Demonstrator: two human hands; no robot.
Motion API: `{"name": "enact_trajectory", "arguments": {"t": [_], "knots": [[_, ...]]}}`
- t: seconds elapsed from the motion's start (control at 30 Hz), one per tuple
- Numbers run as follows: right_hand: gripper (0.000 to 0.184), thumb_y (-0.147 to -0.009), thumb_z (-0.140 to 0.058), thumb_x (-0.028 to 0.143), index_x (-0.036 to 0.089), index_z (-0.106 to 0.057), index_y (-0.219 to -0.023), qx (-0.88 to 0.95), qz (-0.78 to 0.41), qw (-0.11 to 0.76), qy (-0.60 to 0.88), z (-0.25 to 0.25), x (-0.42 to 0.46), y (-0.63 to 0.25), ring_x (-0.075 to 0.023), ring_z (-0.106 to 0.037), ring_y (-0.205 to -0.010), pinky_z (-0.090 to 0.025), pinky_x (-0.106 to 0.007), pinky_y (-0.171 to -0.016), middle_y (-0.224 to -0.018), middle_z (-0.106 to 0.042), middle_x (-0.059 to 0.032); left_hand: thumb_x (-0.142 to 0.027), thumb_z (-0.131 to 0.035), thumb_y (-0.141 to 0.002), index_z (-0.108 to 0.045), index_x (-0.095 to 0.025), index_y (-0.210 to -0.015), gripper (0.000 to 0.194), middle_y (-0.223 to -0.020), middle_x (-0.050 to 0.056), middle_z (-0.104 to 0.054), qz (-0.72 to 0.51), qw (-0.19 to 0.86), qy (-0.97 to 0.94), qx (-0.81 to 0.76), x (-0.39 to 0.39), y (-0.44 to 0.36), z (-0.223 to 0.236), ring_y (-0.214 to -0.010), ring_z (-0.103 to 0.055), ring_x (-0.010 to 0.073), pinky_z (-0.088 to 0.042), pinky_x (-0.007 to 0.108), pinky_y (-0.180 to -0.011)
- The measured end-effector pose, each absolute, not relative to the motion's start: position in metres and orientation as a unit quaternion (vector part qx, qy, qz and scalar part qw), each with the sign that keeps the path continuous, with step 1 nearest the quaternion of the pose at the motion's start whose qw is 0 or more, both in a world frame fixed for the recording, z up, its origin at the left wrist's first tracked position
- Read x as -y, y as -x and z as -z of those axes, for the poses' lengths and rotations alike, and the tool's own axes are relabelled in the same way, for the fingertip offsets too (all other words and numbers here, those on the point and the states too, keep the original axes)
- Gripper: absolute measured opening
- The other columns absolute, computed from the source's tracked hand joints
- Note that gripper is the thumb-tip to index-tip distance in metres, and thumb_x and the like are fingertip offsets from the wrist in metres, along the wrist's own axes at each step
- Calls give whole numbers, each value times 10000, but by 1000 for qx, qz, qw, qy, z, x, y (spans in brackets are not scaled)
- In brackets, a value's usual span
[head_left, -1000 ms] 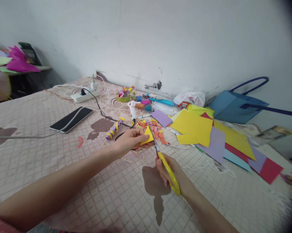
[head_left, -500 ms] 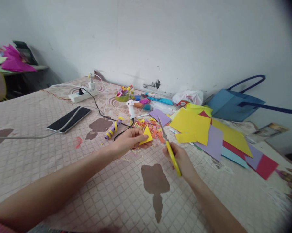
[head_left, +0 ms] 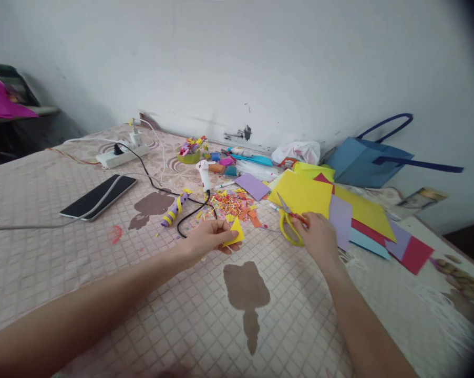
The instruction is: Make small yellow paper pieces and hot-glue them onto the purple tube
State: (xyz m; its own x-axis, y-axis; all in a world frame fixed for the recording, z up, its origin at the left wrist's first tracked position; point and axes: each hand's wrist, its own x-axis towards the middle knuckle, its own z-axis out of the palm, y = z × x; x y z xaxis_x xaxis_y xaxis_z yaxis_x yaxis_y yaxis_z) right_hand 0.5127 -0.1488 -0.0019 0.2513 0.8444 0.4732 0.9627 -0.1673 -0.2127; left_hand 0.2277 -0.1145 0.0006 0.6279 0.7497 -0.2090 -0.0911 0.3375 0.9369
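Between the thumb and fingers of my left hand (head_left: 217, 236) is a small pointed yellow paper piece (head_left: 235, 232), held just above the table. My right hand (head_left: 318, 236) is further right, its fingers closed at the handle of a pair of scissors (head_left: 287, 231) with a yellow loop and a reddish part. The blades point up and left, over the front edge of a large yellow sheet (head_left: 304, 191). Part of the handle is hidden behind my fingers. Tiny coloured paper scraps (head_left: 233, 203) lie just beyond my left hand.
A white glue gun (head_left: 204, 176) with a black cord stands behind the scraps, beside a purple-and-yellow roll (head_left: 175, 209). Left are a dark phone-like device (head_left: 99, 197) and a power strip (head_left: 121, 156). A green bowl (head_left: 189, 156) and blue bag (head_left: 369, 160) sit near the wall.
My right hand has moved right with the scissors, which were upright over the table and now sit by the yellow sheet. My left hand still pinches the yellow piece. The view has shifted slightly right.
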Motion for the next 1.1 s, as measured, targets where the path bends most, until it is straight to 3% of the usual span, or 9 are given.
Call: {"name": "enact_trajectory", "arguments": {"t": [0.07,0.13,0.23,0.33,0.57,0.73,0.9,1.1], "knots": [[251,-853,-493,361,154,-631,-889,627,76,324,704,-6,154,-493,-265,-583,-914,-443,-399,-826,-928,-660,-141,-381,-732,-688,-590,-116,-700,301,-721,55,-689,-272,744,-516,-325,115,-228,-1,-636,-642,113,-476,197,-555],[274,-875,-475,395,172,-625,-929,645,-99,393,648,-11,162,-465,-212,-602,-843,-482,-334,-735,-957,-662,-108,-396,-728,-688,-600,-110,-682,313,-684,52,-682,-266,736,-532,-323,117,-229,-2,-599,-625,102,-468,194,-547],[326,-895,-436,447,174,-613,-927,648,-355,384,554,-11,175,-425,-158,-597,-672,-484,-276,-604,-788,-641,-49,-405,-724,-688,-605,-112,-668,316,-641,45,-673,-259,725,-550,-324,120,-229,-3,-550,-597,91,-462,198,-542],[260,-862,-516,428,180,-596,-866,636,-419,403,508,-8,184,-403,-134,-577,-670,-464,-243,-594,-753,-610,-15,-412,-726,-680,-610,-116,-667,319,-611,36,-663,-250,719,-560,-327,122,-229,-2,-528,-585,94,-464,210,-543],[157,-838,-564,329,182,-568,-784,622,-396,419,530,-4,187,-400,-112,-522,-577,-428,-227,-542,-676,-581,11,-444,-713,-685,-580,-119,-693,351,-631,34,-656,-242,723,-561,-324,124,-231,0,-564,-600,105,-477,220,-573],[112,-876,-489,195,200,-589,-825,726,-152,424,519,-1,188,-403,-159,-573,-757,-472,-281,-697,-809,-600,-37,-551,-588,-760,-575,-128,-829,429,-744,58,-669,-229,776,-485,-331,126,-232,-2,-619,-644,137,-483,236,-563],[191,-896,-454,128,231,-597,-968,792,-39,414,446,3,187,-408,-175,-593,-879,-491,-323,-794,-910,-605,-58,-289,-796,-619,-560,-132,-863,374,-741,11,-647,-263,803,-437,-309,123,-231,-1,-646,-615,88,-479,208,-629],[244,-873,-491,91,231,-573,-1055,794,-28,428,431,3,185,-409,-180,-590,-940,-505,-314,-805,-959,-597,-65,-260,-776,-640,-566,-128,-862,333,-752,13,-637,-291,754,-490,-326,119,-230,1,-666,-607,98,-479,234,-634]]}}
